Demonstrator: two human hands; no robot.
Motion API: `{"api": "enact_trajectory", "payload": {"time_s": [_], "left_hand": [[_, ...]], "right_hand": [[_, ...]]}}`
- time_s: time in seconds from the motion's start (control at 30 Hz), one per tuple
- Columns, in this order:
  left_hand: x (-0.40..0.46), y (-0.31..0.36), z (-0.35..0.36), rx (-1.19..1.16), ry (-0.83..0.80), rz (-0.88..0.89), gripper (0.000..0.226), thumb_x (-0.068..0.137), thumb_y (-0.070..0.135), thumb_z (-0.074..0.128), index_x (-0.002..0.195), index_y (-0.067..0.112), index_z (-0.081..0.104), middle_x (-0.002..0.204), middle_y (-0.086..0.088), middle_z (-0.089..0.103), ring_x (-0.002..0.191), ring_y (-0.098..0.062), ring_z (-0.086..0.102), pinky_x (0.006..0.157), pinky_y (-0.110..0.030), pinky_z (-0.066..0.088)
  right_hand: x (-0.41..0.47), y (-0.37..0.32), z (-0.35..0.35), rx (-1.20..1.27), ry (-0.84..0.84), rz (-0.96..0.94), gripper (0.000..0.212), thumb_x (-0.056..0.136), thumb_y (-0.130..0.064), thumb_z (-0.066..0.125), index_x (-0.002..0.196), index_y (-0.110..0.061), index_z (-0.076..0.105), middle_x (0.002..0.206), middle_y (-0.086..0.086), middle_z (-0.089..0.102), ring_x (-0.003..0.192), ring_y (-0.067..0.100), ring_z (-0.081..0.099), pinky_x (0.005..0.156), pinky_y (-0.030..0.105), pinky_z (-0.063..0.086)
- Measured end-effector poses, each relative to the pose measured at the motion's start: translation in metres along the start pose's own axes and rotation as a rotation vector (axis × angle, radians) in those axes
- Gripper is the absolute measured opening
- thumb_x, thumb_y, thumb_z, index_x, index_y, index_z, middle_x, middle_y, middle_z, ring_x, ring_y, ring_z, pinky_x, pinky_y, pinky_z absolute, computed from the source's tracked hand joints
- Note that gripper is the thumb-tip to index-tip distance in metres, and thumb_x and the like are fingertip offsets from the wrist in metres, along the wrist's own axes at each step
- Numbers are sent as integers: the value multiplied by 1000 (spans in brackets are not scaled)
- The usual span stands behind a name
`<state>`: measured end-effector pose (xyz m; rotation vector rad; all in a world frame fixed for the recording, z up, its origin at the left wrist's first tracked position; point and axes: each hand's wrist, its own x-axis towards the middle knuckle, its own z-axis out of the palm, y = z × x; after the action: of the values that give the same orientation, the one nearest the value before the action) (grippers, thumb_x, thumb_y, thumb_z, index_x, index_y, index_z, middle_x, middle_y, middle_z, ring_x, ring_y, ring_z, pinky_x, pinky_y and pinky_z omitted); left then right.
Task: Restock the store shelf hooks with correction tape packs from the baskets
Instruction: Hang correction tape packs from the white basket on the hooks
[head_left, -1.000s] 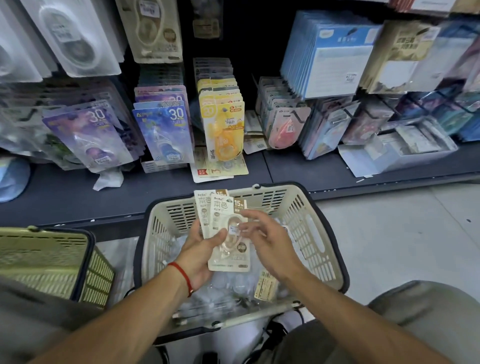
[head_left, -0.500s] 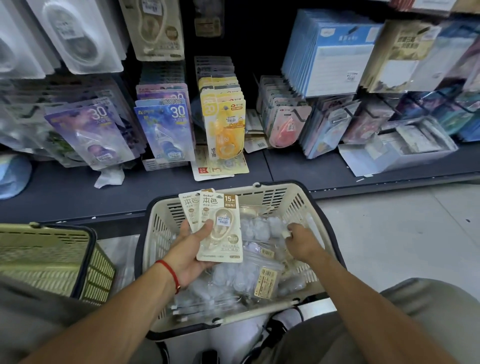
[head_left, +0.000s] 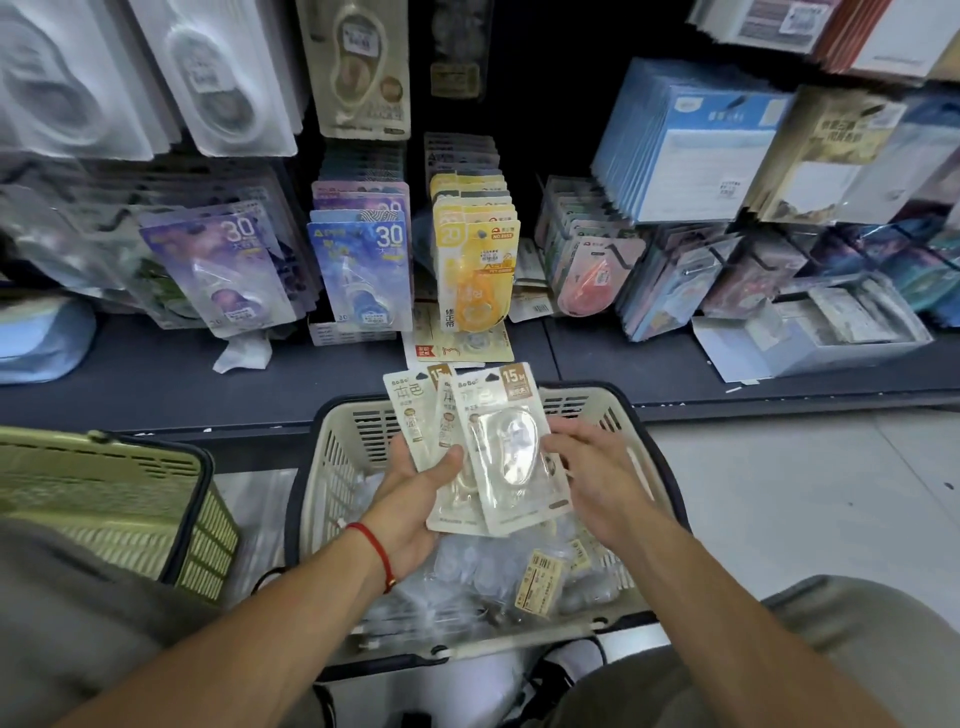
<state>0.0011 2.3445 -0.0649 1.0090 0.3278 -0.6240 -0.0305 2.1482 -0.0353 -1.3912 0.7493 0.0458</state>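
My left hand (head_left: 415, 499) grips a fanned stack of beige correction tape packs (head_left: 467, 447) above the cream basket (head_left: 613, 415). My right hand (head_left: 592, 473) holds the right edge of the front pack (head_left: 511, 457), a beige card marked 15M with a clear blister. More clear-wrapped packs (head_left: 483, 577) lie in the basket below. On the shelf hooks behind hang blue 30 packs (head_left: 363, 270), yellow packs (head_left: 475, 260) and purple packs (head_left: 228, 265).
An olive green basket (head_left: 104, 499) stands at the left. The dark shelf base (head_left: 156, 384) runs across, with a white box of packs (head_left: 821, 332) at its right. A pale floor (head_left: 805, 493) lies to the right. My knees fill the bottom corners.
My right hand came up out of the basket with another pack and laid it on the front of the stack in my left hand. The stack rose slightly.
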Motion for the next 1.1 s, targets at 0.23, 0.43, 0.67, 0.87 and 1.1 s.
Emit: {"api": "enact_trajectory", "payload": {"time_s": [0.23,0.43,0.67,0.87,1.1], "left_hand": [[-6,10,-23,116,-10,100,80,73,12,86,140,29,46,131,-4,72,116,-29,72,84,-55,62],[-11,26,-58,127,221,219,71,74,-5,85,127,28,52,117,2,77,110,-23,74,88,-54,62],[-14,35,-68,103,307,207,65,76,-5,85,120,29,53,112,1,79,108,-29,75,92,-64,58],[-14,39,-64,202,319,252,67,76,-4,86,119,35,52,108,6,79,101,-20,77,74,-44,65],[-23,47,-37,363,284,413,79,72,-1,89,125,41,48,110,11,75,98,-4,73,76,-30,62]], "right_hand": [[13,27,58,-19,-60,47,10,94,-6,74,104,-6,75,101,11,80,99,28,74,90,43,62],[79,45,23,-1066,159,-339,42,100,-10,64,142,-11,58,147,8,54,135,27,49,113,38,44],[111,58,10,-1367,93,-340,33,104,-26,60,136,-26,65,134,8,60,126,28,55,106,43,45],[89,25,11,-1148,69,-538,24,109,-19,47,110,-5,66,100,15,70,94,36,66,75,37,42],[27,-35,10,-375,20,-339,20,107,-21,54,98,-14,70,92,13,75,81,25,69,77,43,56]]}}
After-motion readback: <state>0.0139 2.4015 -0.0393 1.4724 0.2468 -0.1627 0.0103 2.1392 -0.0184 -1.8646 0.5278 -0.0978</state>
